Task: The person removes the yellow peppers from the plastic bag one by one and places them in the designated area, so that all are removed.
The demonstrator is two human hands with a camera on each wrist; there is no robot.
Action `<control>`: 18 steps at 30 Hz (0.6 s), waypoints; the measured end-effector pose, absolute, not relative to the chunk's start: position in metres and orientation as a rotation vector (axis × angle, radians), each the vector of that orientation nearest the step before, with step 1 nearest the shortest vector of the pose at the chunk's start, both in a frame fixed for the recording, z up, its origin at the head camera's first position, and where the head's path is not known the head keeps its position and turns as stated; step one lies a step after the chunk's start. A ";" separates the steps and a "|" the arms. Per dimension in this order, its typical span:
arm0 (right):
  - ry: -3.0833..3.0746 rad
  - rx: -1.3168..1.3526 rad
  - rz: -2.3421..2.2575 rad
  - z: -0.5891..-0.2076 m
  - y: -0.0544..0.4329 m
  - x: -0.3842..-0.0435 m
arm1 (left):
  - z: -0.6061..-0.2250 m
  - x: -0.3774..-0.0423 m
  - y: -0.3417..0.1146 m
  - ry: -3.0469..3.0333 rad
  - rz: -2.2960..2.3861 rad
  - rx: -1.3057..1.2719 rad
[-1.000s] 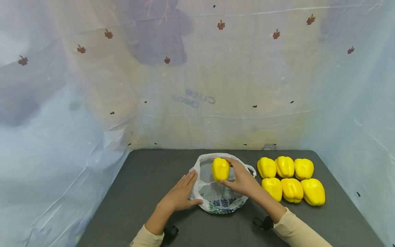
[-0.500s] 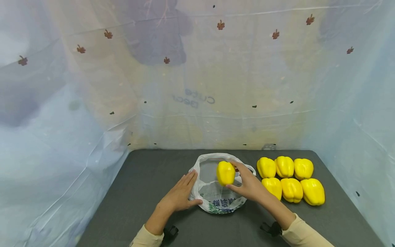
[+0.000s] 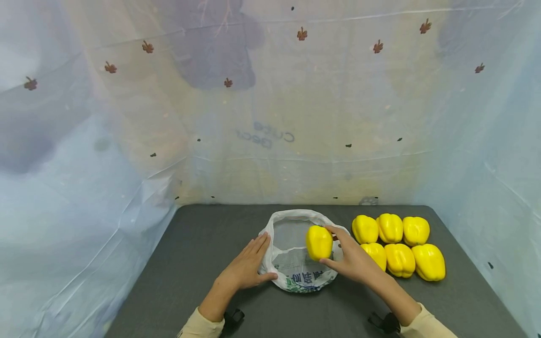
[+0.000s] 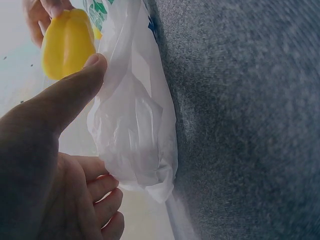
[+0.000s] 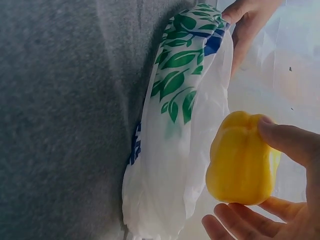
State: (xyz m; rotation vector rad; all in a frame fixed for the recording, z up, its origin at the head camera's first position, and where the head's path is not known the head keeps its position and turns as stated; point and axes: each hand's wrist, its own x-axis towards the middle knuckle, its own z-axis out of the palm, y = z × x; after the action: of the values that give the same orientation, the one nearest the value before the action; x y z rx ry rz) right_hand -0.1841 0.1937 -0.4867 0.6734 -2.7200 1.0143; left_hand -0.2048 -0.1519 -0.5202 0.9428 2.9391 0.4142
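Note:
A white plastic bag [image 3: 302,287] with blue lettering and green leaves lies on the dark table, its mouth spread wide. My left hand [image 3: 245,267] rests against the bag's left side, fingers fairly straight and the thumb touching the rim. Over the right part of the mouth, my right hand [image 3: 352,256] grips a yellow bell pepper [image 3: 319,242] between thumb and fingers. The right wrist view has the pepper [image 5: 242,160] beside the bag's rim, apart from the table. In the left wrist view, the left thumb [image 4: 82,92] partly overlaps the pepper.
Several more yellow bell peppers [image 3: 400,260] lie in two rows to the right of the bag, one partly hidden by my right hand. A pale patterned curtain [image 3: 270,117] hangs behind the dark table [image 3: 203,244] and along its sides.
My right hand has moved right and slightly toward me with the bell pepper, from the middle of the bag's mouth to its right part. The left hand and the bag have stayed put.

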 end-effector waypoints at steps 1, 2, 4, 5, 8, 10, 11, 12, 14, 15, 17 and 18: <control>-2.719 0.677 1.015 -0.487 0.195 -0.183 | -0.520 -0.205 -0.152 2.940 0.422 0.948; -2.717 0.680 1.017 -0.486 0.197 -0.182 | -0.521 -0.204 -0.153 2.943 0.423 0.956; -2.714 0.690 1.021 -0.487 0.200 -0.180 | -0.521 -0.204 -0.153 2.944 0.434 0.965; -2.714 0.693 1.019 -0.487 0.202 -0.179 | -0.521 -0.204 -0.153 2.943 0.437 0.967; -2.725 0.685 0.995 -0.487 0.206 -0.176 | -0.521 -0.204 -0.153 2.941 0.438 0.963; -2.734 0.675 0.983 -0.487 0.209 -0.173 | -0.520 -0.204 -0.153 2.937 0.441 0.953; -2.737 0.670 0.976 -0.488 0.211 -0.172 | -0.520 -0.204 -0.153 2.937 0.439 0.950; -2.741 0.665 0.977 -0.488 0.213 -0.171 | -0.520 -0.204 -0.153 2.937 0.440 0.947; -2.747 0.654 0.982 -0.488 0.217 -0.168 | -0.521 -0.204 -0.153 2.939 0.439 0.944; -2.749 0.652 0.987 -0.488 0.219 -0.167 | -0.521 -0.204 -0.153 2.940 0.437 0.942; -2.751 0.652 0.991 -0.488 0.223 -0.165 | -0.521 -0.204 -0.153 2.942 0.434 0.937; -2.755 0.647 0.987 -0.489 0.224 -0.164 | -0.521 -0.204 -0.153 2.942 0.433 0.936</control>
State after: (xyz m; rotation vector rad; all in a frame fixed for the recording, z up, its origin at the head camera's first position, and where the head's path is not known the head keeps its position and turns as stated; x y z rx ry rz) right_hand -0.1644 0.2240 -0.4887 0.6473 -2.7545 0.9875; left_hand -0.2044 -0.1530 -0.5213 0.9356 2.9423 0.4332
